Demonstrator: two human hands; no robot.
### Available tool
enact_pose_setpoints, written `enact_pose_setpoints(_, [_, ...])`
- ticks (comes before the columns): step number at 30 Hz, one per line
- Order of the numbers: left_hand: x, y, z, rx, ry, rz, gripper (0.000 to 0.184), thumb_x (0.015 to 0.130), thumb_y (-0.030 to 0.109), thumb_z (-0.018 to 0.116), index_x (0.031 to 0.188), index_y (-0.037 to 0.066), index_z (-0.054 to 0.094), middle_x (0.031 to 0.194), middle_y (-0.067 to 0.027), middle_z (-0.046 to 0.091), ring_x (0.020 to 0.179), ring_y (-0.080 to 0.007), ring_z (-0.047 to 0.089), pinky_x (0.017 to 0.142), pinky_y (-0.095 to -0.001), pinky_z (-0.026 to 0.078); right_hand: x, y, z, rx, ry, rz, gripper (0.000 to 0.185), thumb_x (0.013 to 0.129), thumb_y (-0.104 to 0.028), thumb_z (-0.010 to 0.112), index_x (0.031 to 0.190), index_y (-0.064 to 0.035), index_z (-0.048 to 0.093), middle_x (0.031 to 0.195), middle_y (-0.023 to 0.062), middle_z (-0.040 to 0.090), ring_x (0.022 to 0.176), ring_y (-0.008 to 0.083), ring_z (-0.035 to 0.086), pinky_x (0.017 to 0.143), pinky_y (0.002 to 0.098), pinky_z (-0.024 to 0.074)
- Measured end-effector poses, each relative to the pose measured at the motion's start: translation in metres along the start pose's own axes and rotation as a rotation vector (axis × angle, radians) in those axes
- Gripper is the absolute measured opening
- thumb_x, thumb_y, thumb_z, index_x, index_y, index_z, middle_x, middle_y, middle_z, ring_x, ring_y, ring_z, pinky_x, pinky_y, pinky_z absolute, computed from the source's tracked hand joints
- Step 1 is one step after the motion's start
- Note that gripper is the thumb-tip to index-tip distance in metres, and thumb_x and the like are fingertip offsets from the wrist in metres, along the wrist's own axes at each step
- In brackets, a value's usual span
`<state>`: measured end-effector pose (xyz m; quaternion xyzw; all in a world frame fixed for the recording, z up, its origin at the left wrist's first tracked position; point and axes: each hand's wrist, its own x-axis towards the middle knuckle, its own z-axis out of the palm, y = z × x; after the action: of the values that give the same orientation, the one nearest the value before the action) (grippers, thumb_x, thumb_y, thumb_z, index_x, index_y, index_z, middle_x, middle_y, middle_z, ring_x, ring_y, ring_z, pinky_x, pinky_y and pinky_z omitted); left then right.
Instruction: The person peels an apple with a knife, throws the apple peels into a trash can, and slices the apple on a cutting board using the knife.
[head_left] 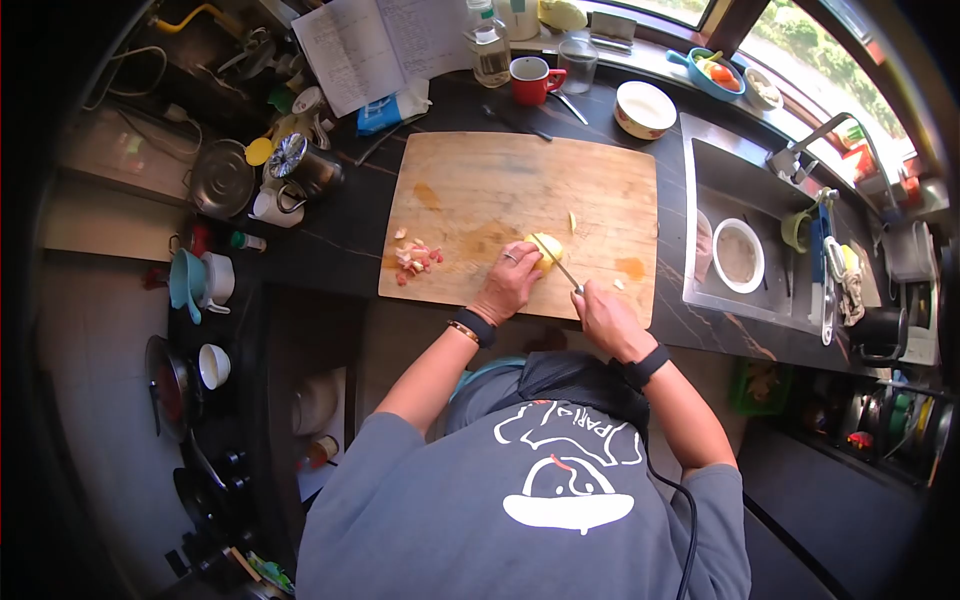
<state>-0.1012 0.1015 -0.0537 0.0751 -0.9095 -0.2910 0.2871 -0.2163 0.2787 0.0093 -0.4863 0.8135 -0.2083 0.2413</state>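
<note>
On the wooden cutting board [500, 175], my left hand [508, 283] is closed on a pale yellow, rounded vegetable, which looks like a peeled potato [550, 247]. My right hand [612, 322] grips the handle of a knife [562, 268]. Its blade lies across the potato, close to my left fingers; how deep it has cut I cannot tell. A thin yellow sliver [572, 222] rests just beyond the potato, and a small pale scrap lies right of the knife. At the board's left is a heap of chopped pink and whitish pieces [418, 262].
Behind the board stand a red mug [535, 80], a glass bottle [488, 50] and a white bowl [645, 108]. The sink [705, 270] at right holds a round white container [738, 255]. A moka pot [305, 165] and a lidded pan [222, 180] are at left.
</note>
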Motion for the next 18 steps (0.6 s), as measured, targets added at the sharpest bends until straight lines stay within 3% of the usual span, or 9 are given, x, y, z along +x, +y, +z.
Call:
enact_pose_setpoints(13, [0.001, 0.004, 0.0, -0.036, 0.033, -0.043, 0.032, 0.074, 0.001, 0.066, 0.105, 0.001, 0.058, 0.109, -0.0153, 0.057, 0.104, -0.0343, 0.053, 0.092, -0.0401, 0.045, 0.036, -0.004, 0.025, 0.014, 0.008, -0.042, 0.028, 0.096, -0.026, 0.045, 0.093, 0.0022, 0.045, 0.067, 0.0265, 0.061, 0.065, 0.0435, 0.061, 0.059, 0.0504, 0.0488])
enact_pose_setpoints(18, [0.001, 0.003, 0.0, -0.032, 0.045, -0.041, 0.031, 0.075, 0.001, 0.066, 0.104, 0.001, 0.058, 0.109, -0.015, 0.057, 0.104, -0.0338, 0.054, 0.092, -0.0399, 0.045, 0.044, 0.0, 0.035, 0.011, -0.016, 0.049, 0.029, 0.096, -0.028, 0.045, 0.093, 0.0015, 0.046, 0.075, 0.0269, 0.063, 0.07, 0.0431, 0.062, 0.063, 0.0505, 0.0499])
